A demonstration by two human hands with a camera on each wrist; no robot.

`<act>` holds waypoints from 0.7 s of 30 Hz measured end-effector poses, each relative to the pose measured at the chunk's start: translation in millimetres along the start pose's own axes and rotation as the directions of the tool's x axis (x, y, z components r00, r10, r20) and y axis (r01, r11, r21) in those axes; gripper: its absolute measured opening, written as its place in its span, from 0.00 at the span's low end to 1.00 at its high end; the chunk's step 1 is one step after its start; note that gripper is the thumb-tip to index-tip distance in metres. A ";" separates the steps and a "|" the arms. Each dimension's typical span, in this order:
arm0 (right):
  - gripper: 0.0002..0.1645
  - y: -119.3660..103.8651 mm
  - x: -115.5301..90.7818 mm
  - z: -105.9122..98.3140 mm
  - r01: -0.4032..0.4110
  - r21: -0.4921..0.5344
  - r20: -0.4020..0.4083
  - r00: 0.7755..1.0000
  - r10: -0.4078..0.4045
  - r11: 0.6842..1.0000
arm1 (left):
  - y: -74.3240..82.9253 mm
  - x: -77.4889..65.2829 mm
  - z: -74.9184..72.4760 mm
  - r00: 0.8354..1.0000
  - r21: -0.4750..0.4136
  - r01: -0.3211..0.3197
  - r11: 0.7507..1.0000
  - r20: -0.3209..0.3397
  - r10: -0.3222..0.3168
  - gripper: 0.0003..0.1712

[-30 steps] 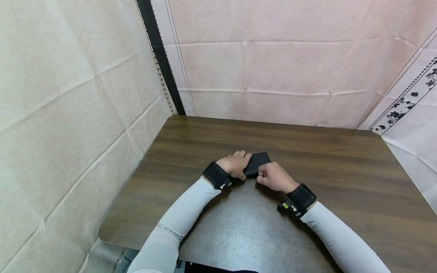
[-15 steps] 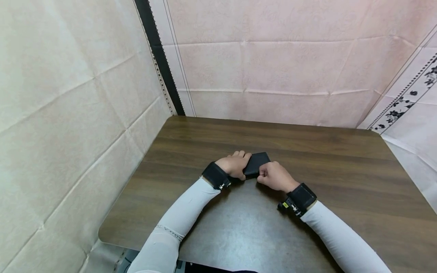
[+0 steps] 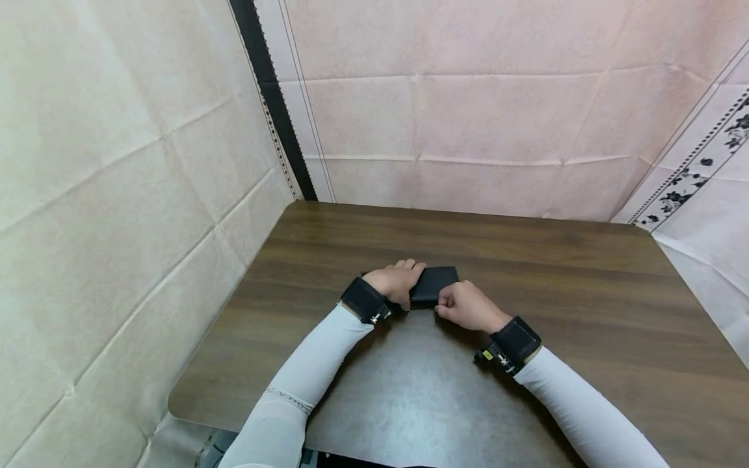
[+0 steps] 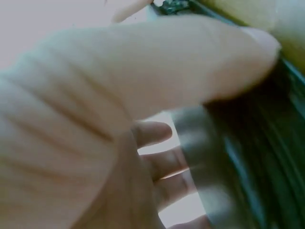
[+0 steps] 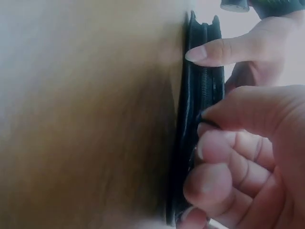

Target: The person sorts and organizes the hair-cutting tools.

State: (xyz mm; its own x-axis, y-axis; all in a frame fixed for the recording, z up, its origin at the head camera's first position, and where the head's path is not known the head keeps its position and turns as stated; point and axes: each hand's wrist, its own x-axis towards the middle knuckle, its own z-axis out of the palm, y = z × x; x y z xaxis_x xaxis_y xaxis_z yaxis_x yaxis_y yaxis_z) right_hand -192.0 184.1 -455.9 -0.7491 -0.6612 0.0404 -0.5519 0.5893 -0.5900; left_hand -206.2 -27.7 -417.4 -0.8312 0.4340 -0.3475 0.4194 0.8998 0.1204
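Observation:
A black zippered wallet (image 3: 433,286) lies on the table in the head view. My left hand (image 3: 394,284) holds its left end, the thumb (image 4: 205,62) across the near edge and the fingers on the far side in the left wrist view. The right wrist view shows the zipper (image 5: 205,88) running along that edge, closed near the left thumb. My right hand (image 3: 470,306) pinches a small dark zipper pull (image 5: 209,122) between thumb and index finger, its other fingers curled. The right part of the zipper is hidden behind these fingers.
The brown wooden table (image 3: 526,260) extends around both hands. A pale cloth wall (image 3: 468,117) stands along its back edge, and another cloth wall (image 3: 117,227) on the left. Both wrists wear black straps (image 3: 515,341) with small cameras.
The wallet has shifted slightly left and turned so its near edge lies straighter. My left hand has moved a little left with it; the right hand moved slightly left, still at the near edge.

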 end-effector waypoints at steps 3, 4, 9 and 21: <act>0.14 -2.8 1.4 2.5 0.030 0.016 0.010 0.999 -0.030 0.999 | -3.3 -1.1 -0.9 1.000 0.023 0.002 1.000 -0.004 -0.002 0.59; 0.13 -3.7 1.4 3.3 0.039 0.019 0.010 0.999 -0.039 0.999 | -4.2 -1.3 -1.0 1.000 0.033 0.004 0.999 -0.004 -0.004 0.59; 0.13 -7.6 0.7 5.7 0.049 0.018 0.008 0.999 -0.049 0.999 | -5.1 -0.3 0.7 1.000 0.068 0.009 0.998 -0.005 -0.009 0.56; 0.14 -7.6 1.7 6.7 0.061 0.005 0.012 0.998 -0.061 0.998 | -2.1 12.1 6.9 0.995 0.051 -0.093 0.994 -0.039 0.095 0.57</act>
State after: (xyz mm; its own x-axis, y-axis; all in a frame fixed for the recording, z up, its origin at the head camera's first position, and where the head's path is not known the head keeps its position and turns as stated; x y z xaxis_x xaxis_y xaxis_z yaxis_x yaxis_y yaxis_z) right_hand -186.7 175.5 -456.7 -0.7097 -0.7013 0.0668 -0.5946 0.5454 -0.5908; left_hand -214.6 -24.6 -428.2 -0.8011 0.5189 -0.2984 0.5129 0.8520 0.1047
